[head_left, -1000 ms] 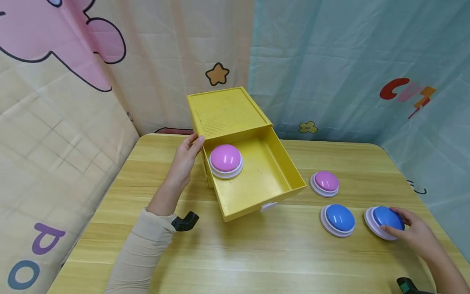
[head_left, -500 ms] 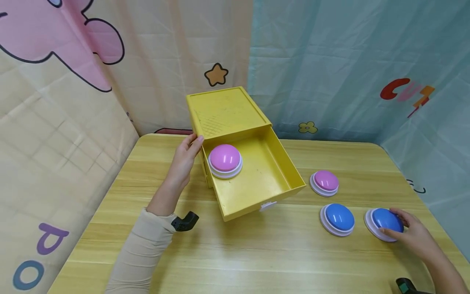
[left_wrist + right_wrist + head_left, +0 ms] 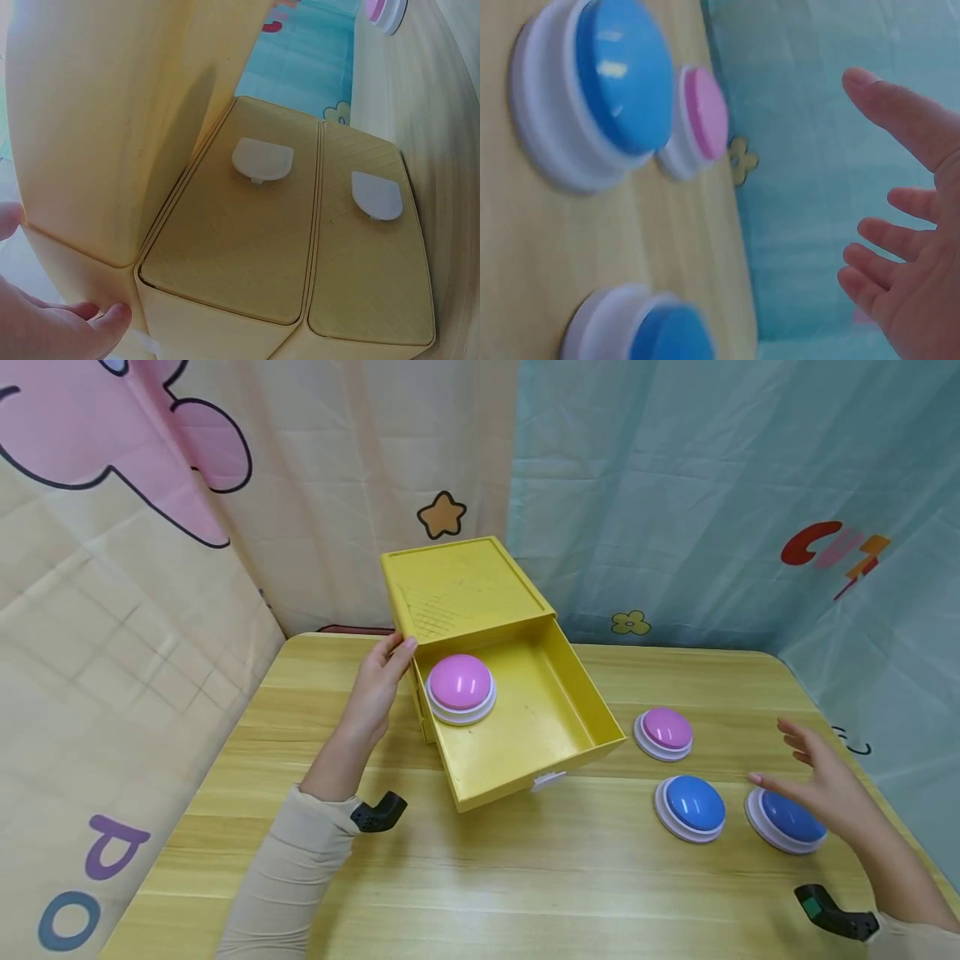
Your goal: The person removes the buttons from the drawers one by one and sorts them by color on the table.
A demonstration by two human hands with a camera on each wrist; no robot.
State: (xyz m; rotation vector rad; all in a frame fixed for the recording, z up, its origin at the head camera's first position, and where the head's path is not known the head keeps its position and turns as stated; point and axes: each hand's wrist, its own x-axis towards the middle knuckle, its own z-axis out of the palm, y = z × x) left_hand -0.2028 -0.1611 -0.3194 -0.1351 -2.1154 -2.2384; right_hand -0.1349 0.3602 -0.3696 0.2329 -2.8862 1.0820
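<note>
Hands: right (image 3: 825, 781) spread above blue button (image 3: 787, 820), untouching.

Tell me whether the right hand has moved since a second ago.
Yes. The right hand has let go of the far-right blue button and lifted above it, fingers spread; the button stays on the table.

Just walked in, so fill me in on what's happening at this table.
A person's left hand rests against the side of a yellow drawer box; its top drawer is pulled out with one pink button inside. The right hand hovers open above a blue button, beside another blue button and a pink one.
</note>
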